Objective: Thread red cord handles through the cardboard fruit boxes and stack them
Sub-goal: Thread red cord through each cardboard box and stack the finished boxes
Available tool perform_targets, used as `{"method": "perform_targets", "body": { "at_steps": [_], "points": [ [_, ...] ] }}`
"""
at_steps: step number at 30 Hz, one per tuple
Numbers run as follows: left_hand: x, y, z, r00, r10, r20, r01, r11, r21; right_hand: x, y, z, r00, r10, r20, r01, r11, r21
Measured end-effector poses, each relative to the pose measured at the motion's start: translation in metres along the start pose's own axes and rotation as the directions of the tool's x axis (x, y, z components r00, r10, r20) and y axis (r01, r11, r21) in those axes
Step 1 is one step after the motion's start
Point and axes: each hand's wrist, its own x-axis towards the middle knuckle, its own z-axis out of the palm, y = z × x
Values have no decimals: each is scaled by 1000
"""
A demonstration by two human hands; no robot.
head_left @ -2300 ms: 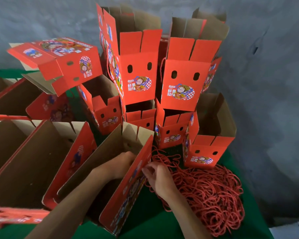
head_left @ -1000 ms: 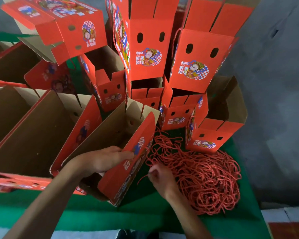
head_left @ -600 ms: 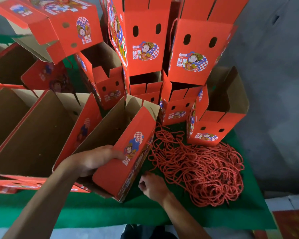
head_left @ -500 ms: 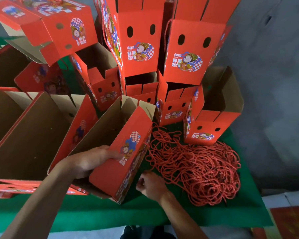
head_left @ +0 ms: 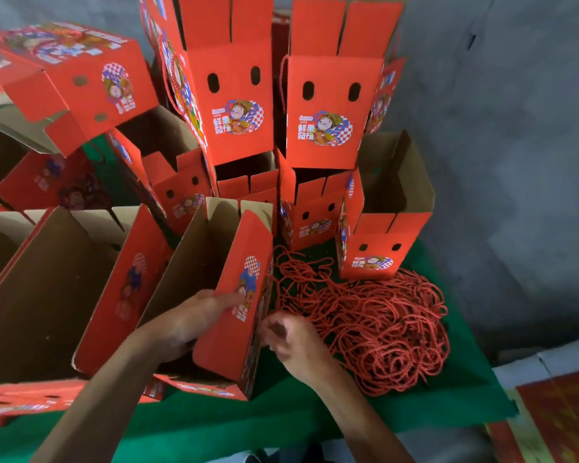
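Box (head_left: 234, 315) red outside, plain brown inside, tilted open.

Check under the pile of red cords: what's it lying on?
The cord pile lies on green cloth, visible all around it. What's beneath the cloth is covered, so no surface can be told.
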Motion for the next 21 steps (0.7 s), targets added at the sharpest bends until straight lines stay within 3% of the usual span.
{"method": "perform_targets", "body": {
  "at_steps": [2,4,11,14,15,17,19,21],
  "points": [
    [0,0,0,1000,8,-1,-8,1000,-9,-3,-1,-2,1000,-17,16,18,995,-98],
    [-1,0,1,1000,8,8,-8,999,-39,-6,-2,-2,1000,-26,14,27,996,-82],
    [0,1,3,996,-46,77,57,987,-147,-3,-5,2,996,-10,-84,31,969,246],
    [3,7,6,995,-53,83,43,992,121,-5,-10,3,988,-48,-148,80,972,220],
    [4,9,9,995,-37,97,11,967,255,-5,-12,5,980,-69,-186,92,989,120],
    [11,13,15,994,35,105,-82,865,496,1,-13,13,972,-108,-210,108,994,-11],
    [16,16,19,988,124,92,-154,724,672,2,-17,18,978,-51,-201,62,997,50],
    [20,15,22,987,139,82,-154,661,735,4,-24,23,981,14,-193,12,991,130]
  ]
}}
